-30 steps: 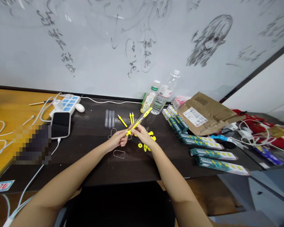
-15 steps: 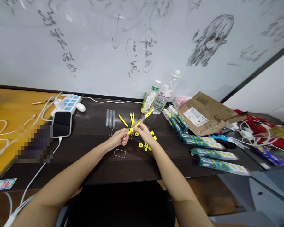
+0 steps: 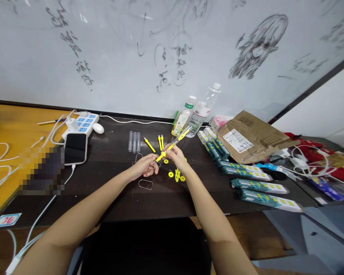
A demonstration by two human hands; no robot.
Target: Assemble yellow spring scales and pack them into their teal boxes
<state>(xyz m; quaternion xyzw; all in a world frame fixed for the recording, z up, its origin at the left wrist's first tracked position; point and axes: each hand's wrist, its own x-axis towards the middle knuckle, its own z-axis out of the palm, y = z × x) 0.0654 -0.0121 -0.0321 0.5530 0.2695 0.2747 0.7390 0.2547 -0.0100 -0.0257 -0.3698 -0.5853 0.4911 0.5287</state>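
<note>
A slim yellow plastic rod with a clear tube (image 3: 181, 137) slants up to the right between my hands. My right hand (image 3: 176, 156) is closed around its middle. My left hand (image 3: 145, 166) pinches at its lower left end, with the other fingers curled; the exact contact is partly hidden. Under and beside the hands lie bent wire loops (image 3: 145, 188), yellow rings (image 3: 171, 174) and small yellow clip-like parts (image 3: 177, 175). Behind the hands are yellow rods with metal tips (image 3: 149, 144) and several clear tubes (image 3: 134, 142) side by side.
Two plastic bottles (image 3: 200, 116) stand by the whiteboard (image 3: 117, 57). Green-and-white boxes (image 3: 259, 186) and a brown parcel (image 3: 246, 137) are on the right. To the left are a phone (image 3: 75, 149), a power strip (image 3: 86, 124), a white mouse (image 3: 98, 128) and cables.
The rod and both hands have shifted very slightly; my right hand sits a little higher and further right. The camera view has tilted slightly. Both hands keep their grip.
</note>
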